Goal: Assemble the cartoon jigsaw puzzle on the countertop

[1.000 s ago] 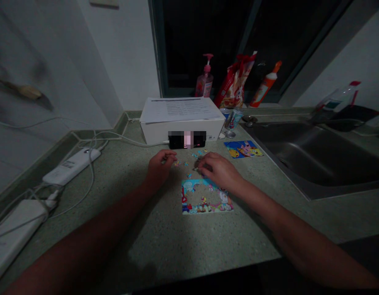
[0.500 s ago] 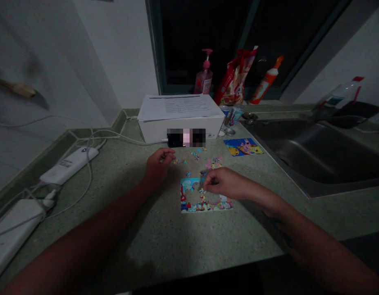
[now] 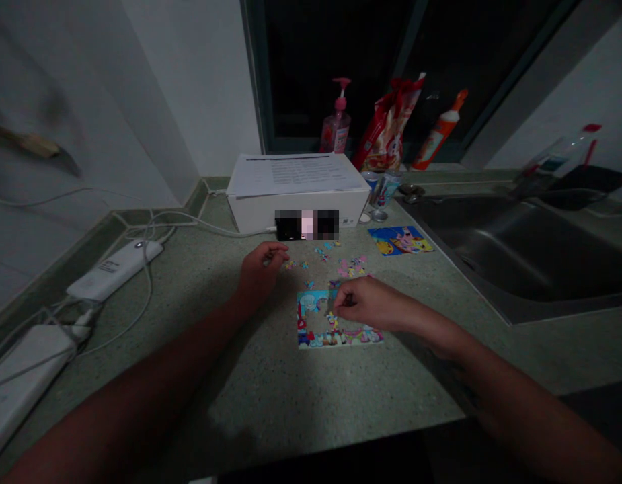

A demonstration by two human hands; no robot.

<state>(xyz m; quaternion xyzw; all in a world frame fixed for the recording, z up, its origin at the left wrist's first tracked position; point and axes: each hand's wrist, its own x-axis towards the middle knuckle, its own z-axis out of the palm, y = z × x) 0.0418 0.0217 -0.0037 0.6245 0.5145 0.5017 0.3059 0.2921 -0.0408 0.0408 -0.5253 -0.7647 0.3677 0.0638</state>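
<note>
Jigsaw puzzle point(image 3: 318, 341) is laid flat on a speckled green countertop point(image 3: 224, 376), directly in front of the person, with its coloured border assembled and an irregular gap left open in the middle. Work is being done at the inner edge of that gap: the right hand point(image 3: 368, 304) is held over the puzzle, its fingertips point(image 3: 338, 300) drawn together at the gap, though whether a piece is gripped between them cannot be told. The left hand point(image 3: 260, 270) rests on the countertop to the left of the puzzle, loosely curled beside a scatter of loose pieces point(image 3: 303, 265); nothing can be made out in it, but a small piece could be hidden there. A pink-toned cluster of pieces point(image 3: 352, 267) lies just above the puzzle, and others are spread toward a white cardboard box point(image 3: 298, 218), on which a printed sheet point(image 3: 295, 173) is laid. A printed picture card point(image 3: 400, 240) is placed to the right of the pieces, near the edge of a stainless steel sink point(image 3: 512, 259). The open gap and the unplaced pieces are what is left to be matched.
</note>
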